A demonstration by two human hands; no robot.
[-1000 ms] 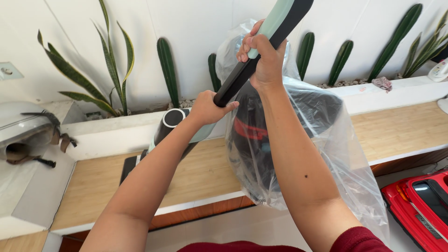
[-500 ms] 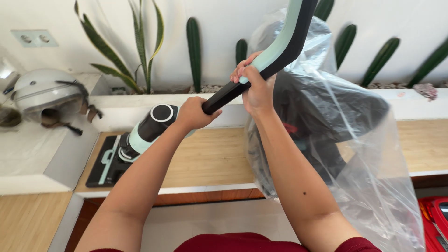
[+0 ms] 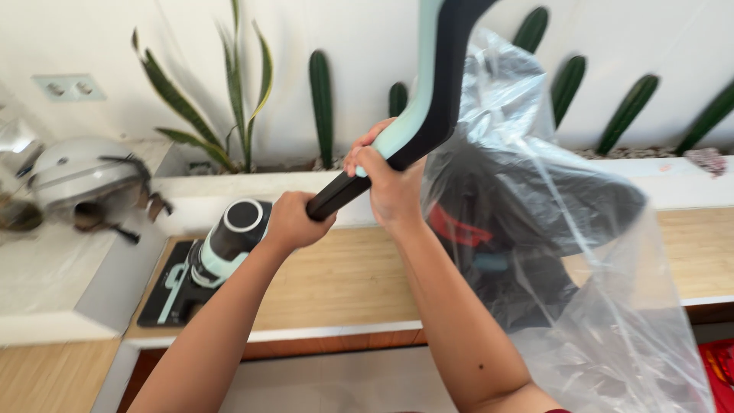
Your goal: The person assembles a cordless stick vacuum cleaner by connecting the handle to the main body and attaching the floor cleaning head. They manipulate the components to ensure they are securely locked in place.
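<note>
Both my hands grip a long vacuum handle (image 3: 434, 92), black with a pale green stripe, that rises past the top of the view. My left hand (image 3: 294, 222) is closed around the black lower end. Just above it, my right hand (image 3: 386, 180) is wrapped around the green part. The vacuum's body (image 3: 228, 243), a black and pale green cylinder, lies on a black base on the wooden bench (image 3: 344, 283) below my left hand. A clear plastic bag (image 3: 581, 252) with a black and red object inside hangs to the right of my right arm.
A white helmet (image 3: 84, 180) lies on the low white ledge at the left. Leafy and cactus-like plants (image 3: 321, 107) stand in a planter along the white wall behind the bench. Something red (image 3: 715, 367) shows at the bottom right corner.
The view has swung left and closer: the helmet and vacuum body now sit further right in frame. My hands keep the same grip on the handle, which now stands steeper.
</note>
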